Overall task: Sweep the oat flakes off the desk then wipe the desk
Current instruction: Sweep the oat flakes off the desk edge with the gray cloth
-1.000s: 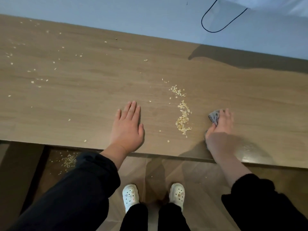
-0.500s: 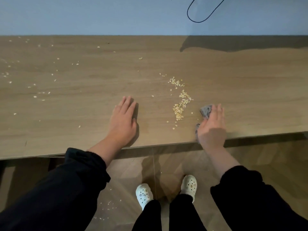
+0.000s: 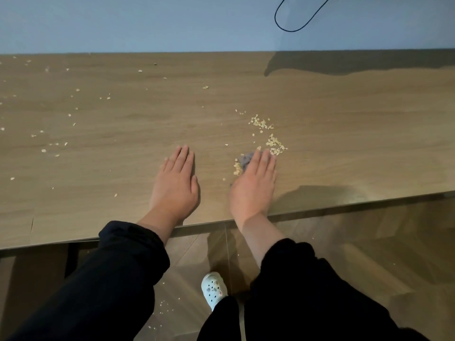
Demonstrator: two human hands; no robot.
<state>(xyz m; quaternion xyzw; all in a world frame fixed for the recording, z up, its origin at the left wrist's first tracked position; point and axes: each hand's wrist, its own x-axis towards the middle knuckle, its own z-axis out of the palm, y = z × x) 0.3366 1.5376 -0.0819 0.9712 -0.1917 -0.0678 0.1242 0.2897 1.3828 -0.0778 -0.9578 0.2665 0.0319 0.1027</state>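
right hand, flat on the grey cloth, has slid into the oat flakes at its fingertips, so sweeping is underway; left hand stays flat.

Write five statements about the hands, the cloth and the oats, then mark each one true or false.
1. The left hand lies flat on the desk and holds nothing. True.
2. The right hand presses a grey cloth onto the desk. True.
3. The desk is fully swept. False: oat flakes are clustered at the right hand's fingertips, and loose ones are scattered to the left.
4. A black cable hangs in a loop against the wall. True.
5. The floor is spotless. False: a few flakes lie on it near the white shoe.
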